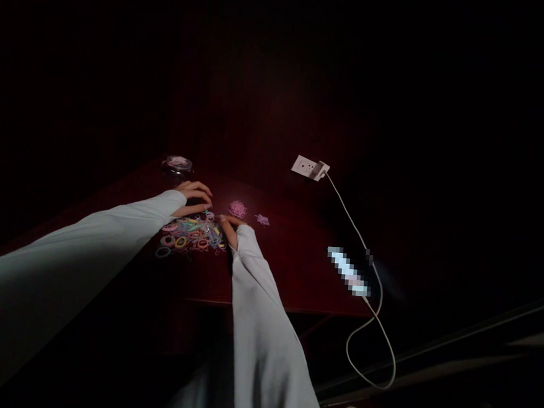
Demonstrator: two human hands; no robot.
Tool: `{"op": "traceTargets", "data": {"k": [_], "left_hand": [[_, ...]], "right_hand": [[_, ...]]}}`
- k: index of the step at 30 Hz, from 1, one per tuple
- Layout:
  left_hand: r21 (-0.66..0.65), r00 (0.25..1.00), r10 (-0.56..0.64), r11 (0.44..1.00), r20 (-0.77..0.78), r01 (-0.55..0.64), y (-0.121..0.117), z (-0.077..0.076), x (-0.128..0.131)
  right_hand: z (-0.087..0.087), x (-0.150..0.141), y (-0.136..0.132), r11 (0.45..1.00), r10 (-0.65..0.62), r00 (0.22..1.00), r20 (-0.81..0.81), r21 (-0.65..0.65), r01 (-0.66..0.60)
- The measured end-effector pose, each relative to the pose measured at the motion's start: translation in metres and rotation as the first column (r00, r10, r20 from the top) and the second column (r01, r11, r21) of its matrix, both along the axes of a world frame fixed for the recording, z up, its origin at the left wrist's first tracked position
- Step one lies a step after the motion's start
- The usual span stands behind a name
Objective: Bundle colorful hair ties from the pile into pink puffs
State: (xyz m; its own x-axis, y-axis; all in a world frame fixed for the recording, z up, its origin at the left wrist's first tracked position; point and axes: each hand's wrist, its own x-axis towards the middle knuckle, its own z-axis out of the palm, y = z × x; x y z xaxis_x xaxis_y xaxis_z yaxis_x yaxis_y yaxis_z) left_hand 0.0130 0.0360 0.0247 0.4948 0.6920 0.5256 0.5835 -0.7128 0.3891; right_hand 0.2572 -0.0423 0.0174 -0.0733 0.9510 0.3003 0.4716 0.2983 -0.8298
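Observation:
A loose heap of small coloured hair ties (190, 234), some thin and some thick rings, lies on the dark red table. Over the heap's far edge is my left hand (194, 197), its fingers apart and bent slightly down, with a small pale ring just below the thumb. My right hand (231, 227) rests at the heap's right side. Its thumb and finger come together at the tips; whatever is between them is too small to make out. Just beyond it sit a round pile of pink bands (237, 209) and a smaller pile of purple bands (262, 219).
A round clear container (178, 164) with pale pink contents stands at the far left of the table (289, 286). On the right lies a blurred bright phone-like device (348, 271), with a white cable (346, 208) running to a wall socket (306, 167). The surroundings are very dark.

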Motion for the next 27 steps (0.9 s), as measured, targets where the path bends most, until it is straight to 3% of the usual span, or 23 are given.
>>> {"op": "traceTargets", "data": {"k": [8, 15, 21, 27], "left_hand": [[-0.195, 0.995, -0.026, 0.98, 0.092, 0.044, 0.004, -0.012, 0.007], [-0.335, 0.988, 0.092, 0.941, 0.12, -0.047, -0.007, -0.02, 0.015], [-0.461, 0.974, 0.021, 0.883, 0.225, 0.087, -0.019, -0.015, 0.029], [-0.488, 0.929, 0.005, 0.852, 0.37, 0.19, -0.022, -0.005, 0.026]], "right_hand": [[-0.001, 0.001, 0.011, 0.998, 0.063, 0.997, -0.049, -0.016, -0.064], [-0.001, 0.004, 0.009, 0.992, -0.069, 0.995, 0.076, 0.115, 0.06], [-0.009, -0.005, 0.011, 0.997, -0.027, 0.999, 0.029, 0.07, 0.024], [-0.016, -0.009, 0.02, 0.994, 0.111, 0.975, -0.191, 0.029, -0.107]]}}
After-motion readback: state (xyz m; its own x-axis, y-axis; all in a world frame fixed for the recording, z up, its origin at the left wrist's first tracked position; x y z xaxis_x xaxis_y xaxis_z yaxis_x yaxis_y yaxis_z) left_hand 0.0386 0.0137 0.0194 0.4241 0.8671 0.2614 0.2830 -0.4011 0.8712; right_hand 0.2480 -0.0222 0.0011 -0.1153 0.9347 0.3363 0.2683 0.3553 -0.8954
